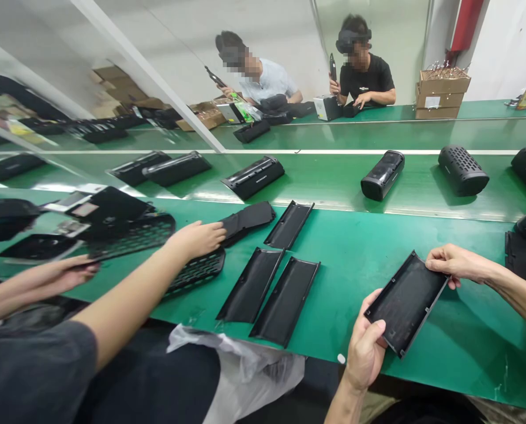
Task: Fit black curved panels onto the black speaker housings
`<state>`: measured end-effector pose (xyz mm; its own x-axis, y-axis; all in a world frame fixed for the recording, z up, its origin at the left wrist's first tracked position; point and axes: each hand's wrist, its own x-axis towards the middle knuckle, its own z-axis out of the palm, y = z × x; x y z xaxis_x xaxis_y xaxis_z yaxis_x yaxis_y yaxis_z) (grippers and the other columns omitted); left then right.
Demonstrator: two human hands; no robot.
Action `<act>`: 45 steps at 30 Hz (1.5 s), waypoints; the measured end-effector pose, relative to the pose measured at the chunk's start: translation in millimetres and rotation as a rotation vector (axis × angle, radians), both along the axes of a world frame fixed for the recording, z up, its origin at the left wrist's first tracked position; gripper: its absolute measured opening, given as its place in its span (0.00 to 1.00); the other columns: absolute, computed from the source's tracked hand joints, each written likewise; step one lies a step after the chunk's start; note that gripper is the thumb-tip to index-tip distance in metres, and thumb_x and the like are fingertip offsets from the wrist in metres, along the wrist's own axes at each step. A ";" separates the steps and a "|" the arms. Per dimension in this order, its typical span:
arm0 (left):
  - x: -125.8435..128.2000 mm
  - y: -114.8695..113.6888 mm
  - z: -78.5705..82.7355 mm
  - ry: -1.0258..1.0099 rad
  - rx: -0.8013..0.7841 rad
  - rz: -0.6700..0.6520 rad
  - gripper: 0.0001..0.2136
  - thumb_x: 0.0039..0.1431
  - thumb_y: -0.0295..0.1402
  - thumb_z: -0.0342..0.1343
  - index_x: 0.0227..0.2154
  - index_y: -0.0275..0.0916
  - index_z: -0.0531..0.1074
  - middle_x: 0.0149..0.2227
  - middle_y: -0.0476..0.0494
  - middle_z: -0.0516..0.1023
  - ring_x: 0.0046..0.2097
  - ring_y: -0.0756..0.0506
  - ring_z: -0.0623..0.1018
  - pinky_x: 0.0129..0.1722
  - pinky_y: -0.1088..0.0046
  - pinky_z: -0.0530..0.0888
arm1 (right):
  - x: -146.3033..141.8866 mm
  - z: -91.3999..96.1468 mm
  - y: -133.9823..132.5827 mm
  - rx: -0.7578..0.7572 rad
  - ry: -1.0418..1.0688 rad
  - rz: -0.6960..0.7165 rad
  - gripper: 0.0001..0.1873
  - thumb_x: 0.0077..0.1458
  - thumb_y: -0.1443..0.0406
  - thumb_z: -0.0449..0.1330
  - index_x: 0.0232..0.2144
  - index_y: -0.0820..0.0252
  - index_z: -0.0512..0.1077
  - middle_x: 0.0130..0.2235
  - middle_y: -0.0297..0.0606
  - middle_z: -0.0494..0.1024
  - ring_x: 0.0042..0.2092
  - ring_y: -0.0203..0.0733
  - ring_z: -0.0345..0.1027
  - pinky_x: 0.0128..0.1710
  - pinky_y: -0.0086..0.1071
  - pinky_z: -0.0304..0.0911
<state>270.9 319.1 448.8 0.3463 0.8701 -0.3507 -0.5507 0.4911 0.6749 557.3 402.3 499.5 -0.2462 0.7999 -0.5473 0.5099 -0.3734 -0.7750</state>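
Both my hands hold one black curved plastic panel (405, 301) just above the green table (466, 341). My left hand (365, 348) grips its near lower corner, fingers wrapped round the edge. At the far upper corner, my right hand (458, 265) pinches the panel. Its hollow inner side faces up. To the left, three similar black panels (269, 291) lie hollow side up on the table.
A co-worker at my left reaches over black grille parts (196, 271), one hand (199, 237) on them, the other (71, 272) nearer the stack. Black speaker bodies (462, 171) lie on the conveyor belt (333, 176). Two people work across it. Cardboard boxes (442, 94) stand at back right.
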 end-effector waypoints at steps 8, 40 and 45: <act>2.3 -0.7 -17.7 0.000 -0.002 0.015 0.40 0.54 0.41 0.73 0.68 0.40 0.66 0.58 0.29 0.81 0.60 0.27 0.80 0.64 0.43 0.73 | 1.2 4.1 0.1 0.007 0.004 0.004 0.28 0.56 0.40 0.64 0.33 0.59 0.70 0.24 0.30 0.69 0.22 0.33 0.68 0.20 0.25 0.60; 4.6 16.3 16.8 -0.390 -0.204 -0.440 0.37 0.69 0.63 0.51 0.53 0.28 0.82 0.50 0.28 0.86 0.51 0.35 0.84 0.53 0.64 0.75 | -42.6 1.7 27.8 -0.090 0.219 0.059 0.34 0.51 0.35 0.68 0.30 0.62 0.75 0.22 0.30 0.69 0.19 0.31 0.61 0.17 0.25 0.57; 2.1 18.5 12.6 -0.533 -0.236 -0.386 0.40 0.71 0.63 0.46 0.55 0.26 0.81 0.50 0.31 0.86 0.45 0.42 0.84 0.52 0.68 0.75 | -43.5 20.6 92.3 0.183 0.111 -0.212 0.19 0.71 0.51 0.64 0.46 0.64 0.77 0.40 0.39 0.81 0.33 0.36 0.76 0.30 0.30 0.74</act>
<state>273.0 337.6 461.4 0.7929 0.5716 -0.2112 -0.5335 0.8186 0.2127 513.8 494.6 520.1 -0.1133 0.9228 -0.3682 0.3437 -0.3113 -0.8860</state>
